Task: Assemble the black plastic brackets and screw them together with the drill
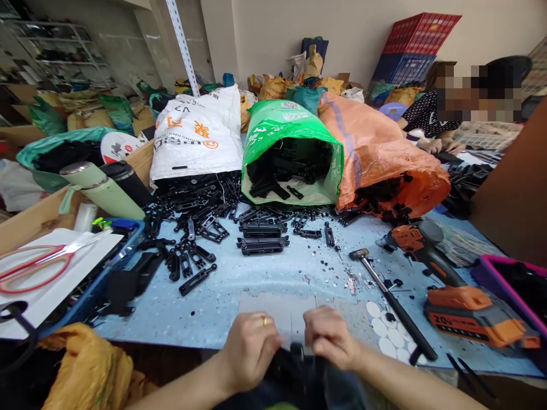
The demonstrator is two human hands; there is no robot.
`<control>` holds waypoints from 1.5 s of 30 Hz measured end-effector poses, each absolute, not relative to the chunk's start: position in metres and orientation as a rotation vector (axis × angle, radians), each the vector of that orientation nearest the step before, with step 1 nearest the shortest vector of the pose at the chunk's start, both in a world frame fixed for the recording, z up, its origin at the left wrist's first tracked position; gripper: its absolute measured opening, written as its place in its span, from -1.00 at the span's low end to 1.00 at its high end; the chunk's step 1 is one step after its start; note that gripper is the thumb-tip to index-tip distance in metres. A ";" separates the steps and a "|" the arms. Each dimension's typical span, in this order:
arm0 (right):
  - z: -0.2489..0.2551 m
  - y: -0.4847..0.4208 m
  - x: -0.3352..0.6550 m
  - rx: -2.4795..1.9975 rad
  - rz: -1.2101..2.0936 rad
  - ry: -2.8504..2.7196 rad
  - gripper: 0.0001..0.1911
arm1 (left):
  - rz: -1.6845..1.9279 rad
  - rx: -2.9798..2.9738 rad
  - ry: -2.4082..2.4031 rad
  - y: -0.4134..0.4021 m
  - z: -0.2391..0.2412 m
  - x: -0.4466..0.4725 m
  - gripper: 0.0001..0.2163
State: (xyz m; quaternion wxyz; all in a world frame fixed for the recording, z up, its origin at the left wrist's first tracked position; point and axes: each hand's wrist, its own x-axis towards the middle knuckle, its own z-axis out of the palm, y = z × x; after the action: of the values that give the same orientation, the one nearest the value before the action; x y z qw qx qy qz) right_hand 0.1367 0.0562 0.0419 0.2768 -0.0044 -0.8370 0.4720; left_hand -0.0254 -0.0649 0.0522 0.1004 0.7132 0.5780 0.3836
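Observation:
At the front edge of the blue table, my left hand [252,348], with a ring on one finger, is closed. My right hand [330,336] is curled closed a short way to its right. Between and below them is a black plastic part [296,350], gripped from both sides. Its lower portion is dark and blurred against my lap, so its full shape is hidden. Just beyond my fingers lies a grey board [277,304]. Farther back, two long black plastic assemblies [262,245] lie side by side among loose black link pieces [199,279].
White [196,136], green [294,122] and orange [371,142] sacks spill black parts. To the right lie a hammer [391,302], a cordless drill [465,313] and white discs [387,336]. Scissors [47,259] and a blue basket [81,310] sit left. Another person [431,117] works at back right.

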 end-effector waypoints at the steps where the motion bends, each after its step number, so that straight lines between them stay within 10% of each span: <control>1: 0.039 0.065 0.134 -0.104 1.175 -2.392 -0.45 | 0.975 2.083 1.853 -0.062 0.048 -0.032 -0.49; 9: 0.052 0.093 0.105 -0.225 0.266 -3.053 -0.19 | 0.165 1.769 2.399 -0.033 0.039 -0.054 -0.44; 13: 0.055 0.084 0.094 -0.011 0.179 -3.148 -0.51 | 0.176 1.788 2.339 -0.035 0.036 -0.049 -0.43; 21: 0.064 0.111 0.129 -0.051 0.414 -3.014 -0.47 | 0.551 2.092 2.245 -0.041 0.037 -0.060 -0.50; 28: 0.061 0.069 0.143 0.241 1.405 -2.257 -0.49 | 1.487 2.113 1.480 -0.056 0.055 -0.019 -0.37; 33: 0.017 0.026 0.096 -0.319 1.356 -1.661 -0.61 | 1.907 1.961 1.558 -0.050 0.037 0.017 -0.44; 41: -0.020 0.215 0.013 -0.795 0.585 -2.273 -0.73 | 0.566 2.417 2.226 0.000 -0.016 -0.061 -0.56; 45: -0.013 0.322 -0.023 -1.174 0.230 -2.499 -0.66 | 0.460 2.046 2.600 0.031 -0.008 -0.111 -0.56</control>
State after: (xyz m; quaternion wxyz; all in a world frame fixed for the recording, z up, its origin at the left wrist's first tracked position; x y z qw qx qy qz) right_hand -0.0233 0.3217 -0.0134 0.1842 -0.4165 -0.8865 0.0817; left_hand -0.1110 0.0306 -0.0076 -0.0992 0.6094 0.7746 0.1371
